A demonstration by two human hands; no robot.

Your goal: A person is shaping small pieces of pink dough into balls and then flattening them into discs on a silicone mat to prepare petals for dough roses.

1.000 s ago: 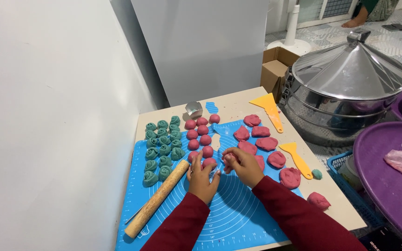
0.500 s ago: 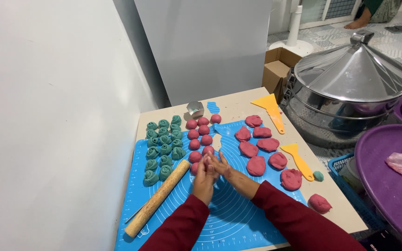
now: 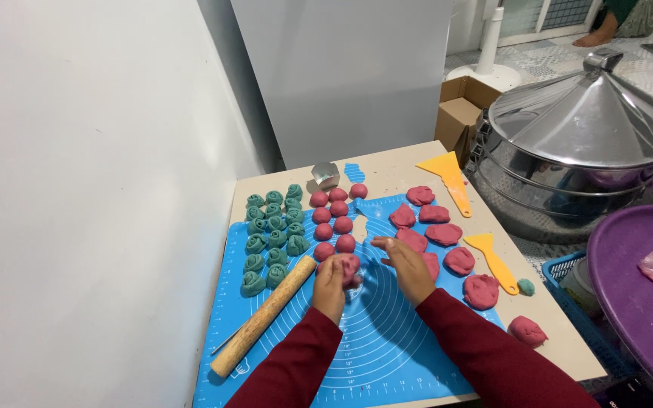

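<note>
The left hand [image 3: 330, 285] is curled around a pink dough piece [image 3: 348, 266], fingers closed on it and holding it just above the blue mat [image 3: 387, 355]. The right hand [image 3: 406, 264] sits just beside it, fingers loosely spread and flat, nothing gripped; whether its fingertips touch the dough I cannot tell.

Just left of the left hand lies a wooden rolling pin [image 3: 264, 315], slanting across the mat. Beyond the fingers stand rows of pink dough balls [image 3: 332, 215], and further left of those a cluster of green dough twists [image 3: 270, 234]. Right of the right hand lie rough flattened pink lumps [image 3: 447, 234], with an orange scraper [image 3: 495, 261] near them and a second, larger one [image 3: 447, 175] farther off. One pink lump [image 3: 527, 331] rests on the bare desk [image 3: 561, 340] near its edge, well right of the hands. A steel steamer lid [image 3: 583, 132] looms beyond the desk.

Risks, as I judge them: the rolling pin lies close to the left wrist, so a nudge could roll it into the green twists. The lone lump near the desk edge could be knocked off by a sleeve. Pressing the held dough too hard may spoil its shape.
</note>
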